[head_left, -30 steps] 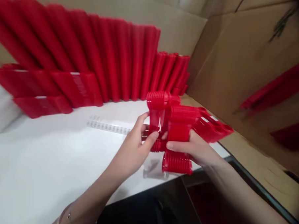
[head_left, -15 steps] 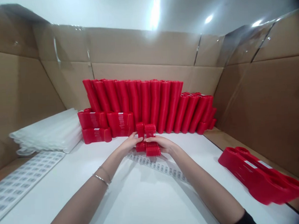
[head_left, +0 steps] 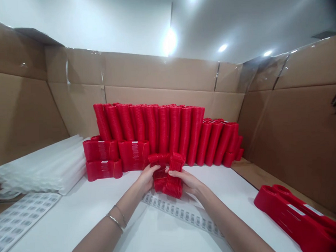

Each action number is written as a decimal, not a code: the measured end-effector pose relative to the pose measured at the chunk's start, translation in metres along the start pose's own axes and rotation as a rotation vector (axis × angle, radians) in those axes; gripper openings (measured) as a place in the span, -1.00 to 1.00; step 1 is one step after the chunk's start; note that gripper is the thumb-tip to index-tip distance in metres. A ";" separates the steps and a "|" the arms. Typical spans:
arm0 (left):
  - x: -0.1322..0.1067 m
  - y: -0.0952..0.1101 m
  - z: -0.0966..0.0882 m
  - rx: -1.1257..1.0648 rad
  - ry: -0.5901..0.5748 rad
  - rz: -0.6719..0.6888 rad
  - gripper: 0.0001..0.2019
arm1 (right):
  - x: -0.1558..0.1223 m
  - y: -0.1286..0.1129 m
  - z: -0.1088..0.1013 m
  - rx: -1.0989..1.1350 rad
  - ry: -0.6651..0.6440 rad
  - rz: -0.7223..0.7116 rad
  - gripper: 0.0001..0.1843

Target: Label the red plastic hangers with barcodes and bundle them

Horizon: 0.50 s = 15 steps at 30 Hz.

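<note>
Between my hands, above the white table, is a ribbed stack of thin red plastic pieces (head_left: 174,176), split into a left and a right bundle. My left hand (head_left: 148,177) is closed on the left bundle's edge, thumb across its front. My right hand (head_left: 187,181) grips the right bundle from the side, its thumb on the front face and its other fingers hidden behind. Below them lies a clear strip of printed labels (head_left: 183,213). Just behind stand tall columns of similar red pieces (head_left: 164,130) and shorter banded stacks with white labels (head_left: 134,156).
At the left lie a pile of translucent white sleeves (head_left: 41,168) and a label sheet (head_left: 22,221). Two banded red stacks (head_left: 297,217) rest at the right edge. Cardboard walls (head_left: 160,76) enclose the white table (head_left: 119,236) on three sides.
The view has tipped upward, so everything sits lower. The red stack in my hands has turned, its bundles now tilted and showing more of their front faces. Both hands still hold it.
</note>
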State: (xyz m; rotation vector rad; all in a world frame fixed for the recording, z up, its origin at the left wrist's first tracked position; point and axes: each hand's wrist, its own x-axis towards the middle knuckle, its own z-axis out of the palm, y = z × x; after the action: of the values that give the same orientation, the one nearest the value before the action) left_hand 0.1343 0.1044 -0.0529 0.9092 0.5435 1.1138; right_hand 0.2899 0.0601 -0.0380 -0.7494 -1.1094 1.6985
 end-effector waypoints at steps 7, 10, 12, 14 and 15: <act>-0.002 -0.004 -0.005 -0.061 0.000 -0.046 -0.73 | 0.001 0.006 0.008 0.004 0.008 -0.061 -0.66; 0.001 -0.002 -0.006 -0.097 0.026 -0.032 -0.68 | 0.001 0.001 0.008 -0.019 0.006 -0.108 -0.66; 0.002 0.001 -0.005 -0.119 0.036 -0.031 -0.64 | 0.001 -0.005 0.007 -0.050 0.000 -0.132 -0.67; 0.001 0.004 -0.004 -0.134 0.053 -0.028 -0.62 | 0.000 -0.012 0.005 -0.090 0.002 -0.156 -0.68; 0.000 0.006 -0.003 -0.140 0.065 -0.024 -0.62 | -0.001 -0.016 0.003 -0.113 0.010 -0.169 -0.68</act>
State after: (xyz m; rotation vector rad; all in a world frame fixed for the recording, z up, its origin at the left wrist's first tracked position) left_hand 0.1291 0.1068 -0.0494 0.7455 0.5220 1.1480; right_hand 0.2934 0.0607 -0.0217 -0.7126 -1.2348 1.4991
